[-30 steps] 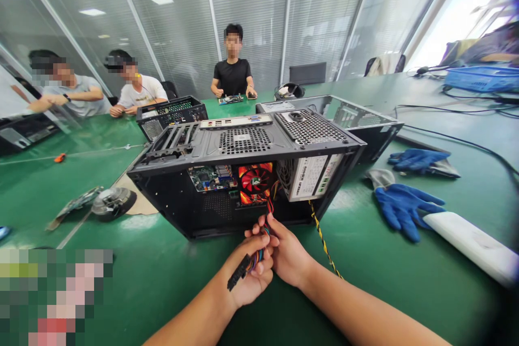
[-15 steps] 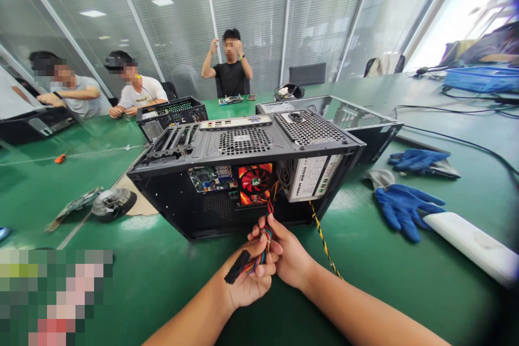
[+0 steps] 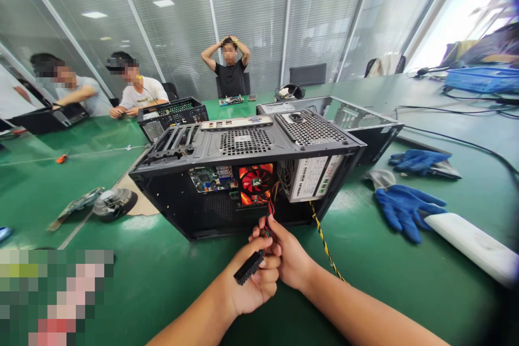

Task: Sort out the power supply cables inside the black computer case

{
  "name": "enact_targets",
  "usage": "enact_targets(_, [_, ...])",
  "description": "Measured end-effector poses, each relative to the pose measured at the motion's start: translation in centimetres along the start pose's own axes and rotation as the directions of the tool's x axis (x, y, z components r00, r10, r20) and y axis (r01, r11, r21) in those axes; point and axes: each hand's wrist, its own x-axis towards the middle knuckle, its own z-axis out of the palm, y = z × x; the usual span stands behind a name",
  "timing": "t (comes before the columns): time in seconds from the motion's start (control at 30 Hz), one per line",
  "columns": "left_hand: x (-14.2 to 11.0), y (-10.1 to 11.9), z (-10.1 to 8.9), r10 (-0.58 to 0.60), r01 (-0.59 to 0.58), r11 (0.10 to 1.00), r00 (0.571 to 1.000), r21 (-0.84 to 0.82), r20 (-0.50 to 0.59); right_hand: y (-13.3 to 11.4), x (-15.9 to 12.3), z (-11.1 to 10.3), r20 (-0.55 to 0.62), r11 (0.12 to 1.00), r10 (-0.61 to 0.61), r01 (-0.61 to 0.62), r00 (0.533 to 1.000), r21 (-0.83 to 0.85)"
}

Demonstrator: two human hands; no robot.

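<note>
Just in front of an open computer case point(image 3: 178, 200), my left hand point(image 3: 249, 281) is closed around a bundle of coloured power cables. The cables end in a long black connector point(image 3: 248, 268) that lies across my left palm. My right hand point(image 3: 294, 257) pinches the same cable bundle point(image 3: 271, 208) higher up, close to the case opening. Inside the case are a red-and-black cooling fan point(image 3: 256, 181), part of a motherboard point(image 3: 213, 177) and a silver power supply point(image 3: 312, 178). A yellow-and-black twisted cable point(image 3: 322, 240) hangs from the power supply onto the table.
Blue work gloves point(image 3: 407, 205) and a white oblong object point(image 3: 472, 246) lie to the right. A second case point(image 3: 365, 135) stands behind, a third case point(image 3: 172, 116) at back left. Loose metal parts point(image 3: 115, 203) rest on cardboard at left. Several people sit across the green table point(image 3: 121, 270).
The black connector has turned and shifted right in my left hand, toward my fingers. My right hand keeps its pinch. The person opposite has raised both hands to the head.
</note>
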Motion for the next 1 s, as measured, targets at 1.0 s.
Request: enact_targets(1.0, [0.09, -0.49, 0.25, 0.164, -0.149, 0.974, 0.983, 0.168, -0.079, -0.27, -0.22, 0.43, -0.078, 0.999, 0.027, -0.029, 0.997, -0.028])
